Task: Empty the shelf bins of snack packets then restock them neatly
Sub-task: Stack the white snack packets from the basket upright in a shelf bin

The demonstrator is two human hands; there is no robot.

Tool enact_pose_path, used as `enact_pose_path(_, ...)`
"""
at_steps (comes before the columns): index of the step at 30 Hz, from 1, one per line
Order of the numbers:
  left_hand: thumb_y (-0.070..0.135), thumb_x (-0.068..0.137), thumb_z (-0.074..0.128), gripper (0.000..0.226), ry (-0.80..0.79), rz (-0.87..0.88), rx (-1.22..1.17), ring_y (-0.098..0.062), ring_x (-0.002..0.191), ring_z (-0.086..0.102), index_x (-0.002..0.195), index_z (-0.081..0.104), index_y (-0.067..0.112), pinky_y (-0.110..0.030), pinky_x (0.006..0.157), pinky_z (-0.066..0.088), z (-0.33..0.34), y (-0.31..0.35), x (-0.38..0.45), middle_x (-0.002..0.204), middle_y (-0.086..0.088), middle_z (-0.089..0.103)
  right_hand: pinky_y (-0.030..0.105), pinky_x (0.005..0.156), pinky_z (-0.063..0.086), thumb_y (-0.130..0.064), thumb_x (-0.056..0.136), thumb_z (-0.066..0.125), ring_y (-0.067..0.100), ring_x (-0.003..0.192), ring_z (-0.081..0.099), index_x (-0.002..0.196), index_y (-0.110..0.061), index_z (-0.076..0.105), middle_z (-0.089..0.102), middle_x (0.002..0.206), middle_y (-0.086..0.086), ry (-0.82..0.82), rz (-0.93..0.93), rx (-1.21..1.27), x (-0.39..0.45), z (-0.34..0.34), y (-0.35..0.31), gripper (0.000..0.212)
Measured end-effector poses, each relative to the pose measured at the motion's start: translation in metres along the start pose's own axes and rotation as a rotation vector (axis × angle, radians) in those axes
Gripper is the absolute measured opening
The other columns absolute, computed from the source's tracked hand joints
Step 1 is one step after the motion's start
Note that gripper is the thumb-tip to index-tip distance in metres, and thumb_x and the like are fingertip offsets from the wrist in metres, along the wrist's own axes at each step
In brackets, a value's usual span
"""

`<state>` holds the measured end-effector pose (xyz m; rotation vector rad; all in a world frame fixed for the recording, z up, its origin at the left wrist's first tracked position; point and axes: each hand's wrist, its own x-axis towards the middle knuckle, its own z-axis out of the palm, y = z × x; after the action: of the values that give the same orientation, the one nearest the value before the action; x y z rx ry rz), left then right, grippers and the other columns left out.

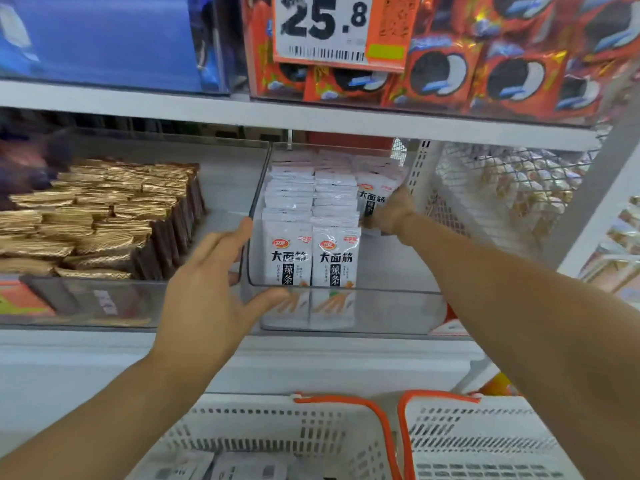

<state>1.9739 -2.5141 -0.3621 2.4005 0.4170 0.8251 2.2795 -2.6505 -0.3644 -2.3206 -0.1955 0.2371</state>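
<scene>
Shelf bin (pixel 398 292): right hand (pixel 391 213) grips packets (pixel 372 199), left hand (pixel 211 282) beside.

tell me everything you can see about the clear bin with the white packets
The clear bin is a see-through plastic tray with rounded corners, sitting on the middle shelf between the bin of gold-brown packets and a white perforated basket. White packets stand upright in it in rows; its front right part holds none. The left hand touches its front left corner, thumb against the front wall. The right hand grips packets of the right row.
</scene>
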Motion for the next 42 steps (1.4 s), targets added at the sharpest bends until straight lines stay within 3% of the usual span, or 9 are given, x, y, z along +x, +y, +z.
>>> enact_pose_path(4, 0.048, 0.064, 0.081, 0.095, -0.005, 0.001, 0.017, -0.007, 0.083, 0.055, 0.149, 0.045, 0.025, -0.020, 0.080, 0.044, 0.000, 0.000, -0.001, 0.116, 0.020, 0.043, 0.040, 0.095, 0.055, -0.001, 0.065, 0.087, 0.027, 0.112, 0.059, 0.132, -0.005, 0.042, 0.059, 0.118, 0.009, 0.044, 0.010, 0.204, 0.001, -0.003, -0.002, 0.081)
enact_pose_path(7, 0.049, 0.065, 0.081, 0.095, -0.009, -0.016, 0.013, -0.009, 0.085, 0.056, 0.149, 0.044, 0.024, -0.025, 0.085, 0.047, 0.001, 0.001, -0.001, 0.116, 0.019, 0.043, 0.029, 0.067, 0.051, 0.001, 0.082, 0.070, 0.020, 0.086, 0.057, 0.115, -0.007, 0.050, 0.059, 0.093, 0.005, 0.087, -0.017, 0.209, -0.006, -0.004, -0.003, 0.040)
enact_pose_path(9, 0.047, 0.065, 0.082, 0.096, -0.007, -0.025, 0.009, -0.010, 0.085, 0.056, 0.150, 0.044, 0.023, -0.028, 0.086, 0.049, 0.001, 0.002, -0.002, 0.117, 0.018, 0.043, 0.025, 0.058, 0.046, 0.000, 0.087, 0.067, 0.014, 0.076, 0.058, 0.113, -0.012, 0.049, 0.061, 0.090, 0.003, 0.039, -0.053, 0.227, -0.010, -0.001, -0.003, 0.035)
enact_pose_path(14, 0.043, 0.069, 0.083, 0.096, -0.006, -0.042, 0.000, -0.007, 0.094, 0.051, 0.152, 0.041, 0.023, -0.029, 0.094, 0.045, 0.003, 0.003, -0.004, 0.126, 0.012, 0.050, 0.029, 0.075, 0.046, -0.008, 0.090, 0.068, 0.022, 0.097, 0.061, 0.125, -0.009, 0.049, 0.064, 0.108, 0.007, 0.079, -0.085, 0.144, -0.017, 0.004, -0.008, 0.040)
enact_pose_path(19, 0.043, 0.070, 0.082, 0.095, -0.011, -0.039, -0.013, -0.006, 0.094, 0.049, 0.153, 0.039, 0.024, -0.024, 0.092, 0.042, 0.004, 0.002, -0.004, 0.128, 0.012, 0.049, 0.037, 0.081, 0.056, -0.019, 0.091, 0.071, 0.026, 0.099, 0.064, 0.122, -0.005, 0.048, 0.064, 0.110, 0.010, 0.136, -0.034, 0.087, -0.015, 0.012, -0.013, 0.041)
enact_pose_path(23, 0.045, 0.071, 0.082, 0.095, -0.016, -0.045, -0.007, -0.006, 0.094, 0.050, 0.153, 0.038, 0.026, -0.023, 0.091, 0.041, 0.004, -0.001, -0.004, 0.121, 0.019, 0.041, 0.028, 0.058, 0.047, -0.013, 0.083, 0.077, 0.019, 0.080, 0.050, 0.114, -0.009, 0.041, 0.049, 0.089, 0.003, 0.093, -0.024, 0.058, -0.016, 0.016, -0.016, 0.048)
enact_pose_path(30, 0.044, 0.073, 0.082, 0.095, -0.018, -0.028, -0.013, -0.002, 0.095, 0.045, 0.154, 0.036, 0.027, -0.021, 0.089, 0.040, 0.005, -0.003, -0.004, 0.126, 0.014, 0.046, 0.036, 0.098, 0.044, -0.004, 0.089, 0.068, 0.020, 0.101, 0.042, 0.148, 0.000, 0.028, 0.047, 0.120, 0.010, -0.020, -0.149, -0.155, -0.020, -0.001, -0.021, 0.072)
enact_pose_path(34, 0.042, 0.073, 0.083, 0.095, -0.027, -0.039, -0.032, -0.004, 0.095, 0.047, 0.154, 0.036, 0.027, -0.027, 0.090, 0.044, 0.004, -0.001, -0.005, 0.131, 0.010, 0.049, 0.044, 0.090, 0.058, -0.012, 0.088, 0.071, 0.027, 0.103, 0.062, 0.127, -0.005, 0.045, 0.060, 0.112, 0.009, -0.025, -0.090, -0.128, -0.015, -0.009, -0.020, 0.048)
enact_pose_path(42, 0.043, 0.072, 0.082, 0.095, -0.018, -0.024, -0.018, -0.004, 0.092, 0.048, 0.154, 0.036, 0.027, -0.023, 0.084, 0.041, 0.006, -0.003, -0.006, 0.118, 0.023, 0.037, 0.045, 0.073, 0.064, -0.007, 0.083, 0.079, 0.029, 0.090, 0.071, 0.113, -0.011, 0.056, 0.067, 0.106, 0.009, 0.033, -0.077, 0.168, -0.013, -0.022, -0.022, 0.038)
